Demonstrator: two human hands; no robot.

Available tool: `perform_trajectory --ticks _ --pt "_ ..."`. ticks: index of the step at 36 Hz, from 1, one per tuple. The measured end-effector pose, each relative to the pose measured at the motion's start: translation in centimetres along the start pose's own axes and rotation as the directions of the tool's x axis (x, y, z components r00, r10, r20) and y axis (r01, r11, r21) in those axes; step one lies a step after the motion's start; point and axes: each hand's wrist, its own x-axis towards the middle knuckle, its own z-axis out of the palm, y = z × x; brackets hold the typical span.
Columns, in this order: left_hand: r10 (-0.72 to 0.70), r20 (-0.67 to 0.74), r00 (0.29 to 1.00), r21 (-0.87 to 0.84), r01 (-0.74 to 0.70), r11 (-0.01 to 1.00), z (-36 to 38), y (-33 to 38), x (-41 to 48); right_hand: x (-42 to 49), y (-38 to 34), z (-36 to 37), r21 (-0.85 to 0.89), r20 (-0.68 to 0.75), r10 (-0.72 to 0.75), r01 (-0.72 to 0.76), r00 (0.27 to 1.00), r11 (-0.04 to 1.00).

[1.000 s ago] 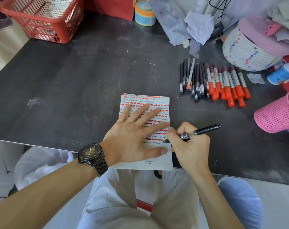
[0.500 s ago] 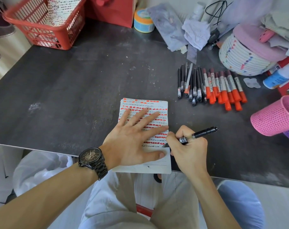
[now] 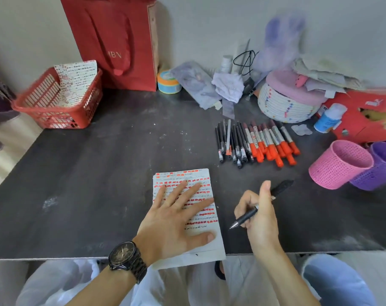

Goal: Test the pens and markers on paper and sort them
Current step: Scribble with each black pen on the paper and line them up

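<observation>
The grip of the right hand [image 3: 261, 217] curls round a slim black pen [image 3: 245, 218], tip pointing lower left, axis diagonal; the left hand [image 3: 176, 219] lies spread flat on marked white paper [image 3: 209, 255].

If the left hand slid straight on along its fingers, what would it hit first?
The left hand lies flat on the paper, fingers aimed far-right. Beyond the sheet's edge comes table, then probably the near ends of the black pens.

The dark grey counter [image 3: 94, 173] is matt and slightly rough, with chalky scuffs. The white lined paper sheet [image 3: 212, 253] looks dull. The slim black plastic pen [image 3: 245, 218] has a faint sheen; the black metal link wristwatch [image 3: 124, 256] gleams. The red lattice basket [image 3: 61, 120] and pink perforated cup [image 3: 333, 168] are moulded plastic.
</observation>
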Motion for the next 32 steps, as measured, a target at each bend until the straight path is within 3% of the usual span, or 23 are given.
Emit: perform_trajectory --ticks 6,11,16,21,25,27,29,32 --pt "0.002 0.052 0.999 0.018 -0.003 1.0 -0.6 0.1 0.1 -0.9 -0.8 -1.5 0.33 0.002 0.064 -0.061 0.998 0.942" --pt "0.026 0.103 0.994 -0.003 -0.026 1.0 -1.4 -0.2 0.5 -2.1 -1.8 -3.3 0.469 0.029 0.102 -0.104 0.994 0.877" --pt "0.038 0.144 0.989 -0.05 -0.032 0.998 -2.6 -0.2 1.0 -3.4 -3.2 -5.7 0.641 0.177 0.181 -0.253 0.967 0.725" --pt "0.019 0.205 0.979 -0.001 -0.02 1.0 -4.8 0.6 2.1 -4.9 -3.3 -7.3 0.728 0.197 0.252 -0.313 0.948 0.61" --pt "-0.057 0.144 0.988 0.081 0.045 0.996 -5.7 1.9 3.5 -6.4 -2.0 -8.9 0.837 0.209 0.262 -0.311 0.942 0.451" --pt "-0.029 0.097 0.995 0.145 0.015 0.989 -5.8 2.8 4.6 -7.0 -1.3 -9.9 0.861 0.239 0.237 -0.318 0.942 0.397" --pt "0.024 0.063 0.998 0.16 -0.034 0.987 -5.6 4.0 5.9 -7.5 -0.3 -11.2 0.87 0.257 0.228 -0.327 0.939 0.368" --pt "0.134 0.017 0.991 0.124 -0.135 0.983 -5.0 6.8 8.0 -8.3 1.6 -13.2 0.86 0.175 0.373 -0.326 0.911 0.392"
